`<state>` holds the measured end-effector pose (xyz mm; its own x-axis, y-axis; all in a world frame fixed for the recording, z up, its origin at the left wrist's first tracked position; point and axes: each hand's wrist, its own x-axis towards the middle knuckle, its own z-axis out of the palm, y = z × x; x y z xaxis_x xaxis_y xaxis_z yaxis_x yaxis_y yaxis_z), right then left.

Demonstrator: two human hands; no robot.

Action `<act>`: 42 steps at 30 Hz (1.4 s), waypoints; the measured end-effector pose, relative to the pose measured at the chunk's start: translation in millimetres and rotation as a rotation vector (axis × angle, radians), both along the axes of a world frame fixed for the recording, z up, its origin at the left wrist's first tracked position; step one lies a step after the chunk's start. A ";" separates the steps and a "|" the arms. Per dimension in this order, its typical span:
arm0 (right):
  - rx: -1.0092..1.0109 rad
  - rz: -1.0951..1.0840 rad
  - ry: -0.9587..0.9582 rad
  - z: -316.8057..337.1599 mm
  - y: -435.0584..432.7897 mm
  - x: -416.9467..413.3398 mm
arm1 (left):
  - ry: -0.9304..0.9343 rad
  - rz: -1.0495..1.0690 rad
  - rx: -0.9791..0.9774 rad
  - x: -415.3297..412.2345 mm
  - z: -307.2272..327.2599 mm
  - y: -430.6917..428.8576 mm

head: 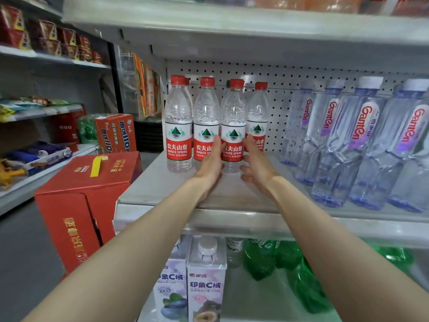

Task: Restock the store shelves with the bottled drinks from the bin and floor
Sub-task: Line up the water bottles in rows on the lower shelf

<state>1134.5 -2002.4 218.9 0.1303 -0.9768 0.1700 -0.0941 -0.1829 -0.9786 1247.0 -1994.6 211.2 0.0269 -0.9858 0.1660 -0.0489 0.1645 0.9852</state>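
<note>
Several clear water bottles with red caps and red labels stand upright in a row near the back of the grey shelf (160, 184). My left hand (211, 162) lies with straight fingers against the left side of the third bottle (232, 117). On that bottle's right side my right hand (255, 165) does the same, fingers pointing up, in front of the fourth bottle (258, 108). The bottle stands on the shelf between both hands. The leftmost bottle (178, 122) and the second bottle (206, 117) stand free.
Taller clear bottles with white caps and purple labels (343, 147) fill the shelf's right side. A red cardboard carton (86, 196) stands on the floor at left. Below are drink cartons (206, 287) and green bottles (278, 259). Another shelf board hangs close overhead.
</note>
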 end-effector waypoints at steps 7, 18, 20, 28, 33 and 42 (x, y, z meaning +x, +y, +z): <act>-0.025 -0.099 -0.025 9.2 18.9 -4.0 | 0.012 0.063 -0.085 2.9 13.7 29.9; -0.151 -0.134 0.015 -4.5 93.3 -15.3 | -0.067 0.009 -0.165 28.9 3.5 104.0; -0.110 -0.125 0.014 -7.7 103.4 -12.1 | -0.049 0.015 -0.133 34.0 3.7 115.2; 0.256 -0.072 0.079 -29.1 175.9 3.5 | -0.062 0.069 0.235 47.7 -9.7 192.9; 0.468 -0.100 0.108 -38.6 246.5 2.6 | -0.034 0.074 0.491 54.3 -23.9 265.0; 0.730 -0.131 0.158 -106.2 375.6 1.8 | 0.062 0.108 0.780 50.1 -92.5 379.5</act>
